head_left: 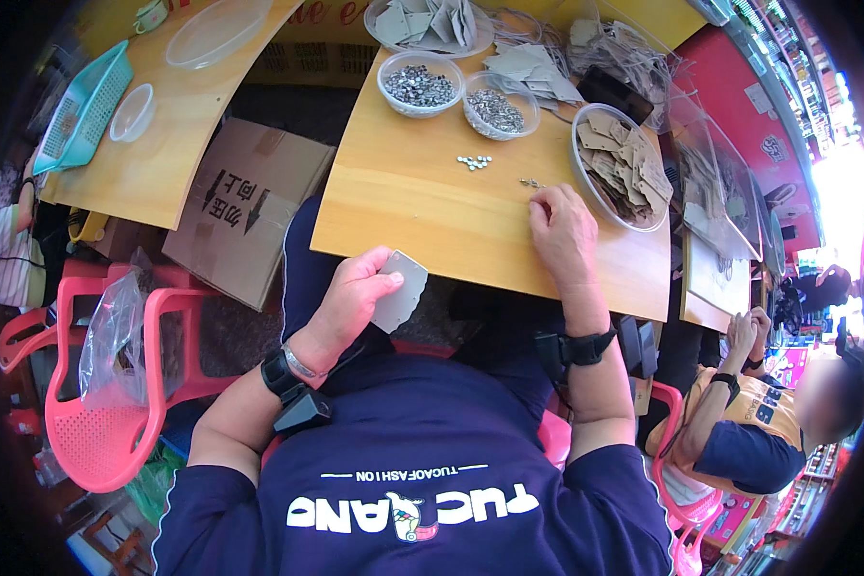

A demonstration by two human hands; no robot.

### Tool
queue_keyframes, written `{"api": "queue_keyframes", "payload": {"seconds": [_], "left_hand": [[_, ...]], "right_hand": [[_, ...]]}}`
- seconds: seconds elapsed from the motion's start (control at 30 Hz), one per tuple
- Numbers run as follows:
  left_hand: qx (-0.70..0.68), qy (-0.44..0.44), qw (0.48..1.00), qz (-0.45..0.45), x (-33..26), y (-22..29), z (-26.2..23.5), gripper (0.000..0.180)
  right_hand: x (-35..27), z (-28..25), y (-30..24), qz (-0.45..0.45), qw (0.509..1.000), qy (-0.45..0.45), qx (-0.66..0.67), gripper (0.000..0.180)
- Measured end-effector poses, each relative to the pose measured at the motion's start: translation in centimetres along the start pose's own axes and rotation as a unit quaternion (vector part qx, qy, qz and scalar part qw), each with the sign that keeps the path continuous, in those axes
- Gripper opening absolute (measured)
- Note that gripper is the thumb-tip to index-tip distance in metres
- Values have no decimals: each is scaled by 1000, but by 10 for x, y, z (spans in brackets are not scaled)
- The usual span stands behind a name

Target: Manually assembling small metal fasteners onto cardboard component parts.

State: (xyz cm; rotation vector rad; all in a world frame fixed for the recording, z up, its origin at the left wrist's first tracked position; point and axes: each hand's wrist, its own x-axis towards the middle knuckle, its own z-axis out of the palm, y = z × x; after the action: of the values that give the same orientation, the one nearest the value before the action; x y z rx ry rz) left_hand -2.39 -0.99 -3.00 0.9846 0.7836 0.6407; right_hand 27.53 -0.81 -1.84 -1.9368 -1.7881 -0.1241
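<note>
My left hand [357,296] pinches a flat pale-grey card [403,293] with a scalloped edge and small holes, just off the table's front edge. My right hand [564,230] rests over the wooden table [432,216] with its fingers curled together; whatever the fingertips hold is hidden. Right beside those fingertips lie a few tiny metal pieces [529,182]. Farther left on the wood is a small cluster of shiny round studs [473,163]. Two clear bowls hold many small metal pieces: one bowl [391,100] at the left, another bowl [530,126] beside it.
A round tub [580,169] of brown cards stands right of my right hand. Grey cards [533,67] pile up at the back. Leftward are a cardboard box [269,192], a second table [178,125] and a pink chair [106,422]. Another person [749,422] sits at the right.
</note>
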Motion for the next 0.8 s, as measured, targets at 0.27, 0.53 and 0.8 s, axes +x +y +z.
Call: {"api": "queue_keyframes", "payload": {"seconds": [0.27,0.53,0.8], "left_hand": [[74,14,995,59,2,15,17,22],[53,-2,997,55,4,8,35,22],[197,16,976,97,-6,14,45,18]], "right_hand": [[-29,-17,-47,34,928,-23,371,5],[-65,-15,-92,-65,924,-3,376,15],[-73,-8,-91,-26,915,2,403,15]]}}
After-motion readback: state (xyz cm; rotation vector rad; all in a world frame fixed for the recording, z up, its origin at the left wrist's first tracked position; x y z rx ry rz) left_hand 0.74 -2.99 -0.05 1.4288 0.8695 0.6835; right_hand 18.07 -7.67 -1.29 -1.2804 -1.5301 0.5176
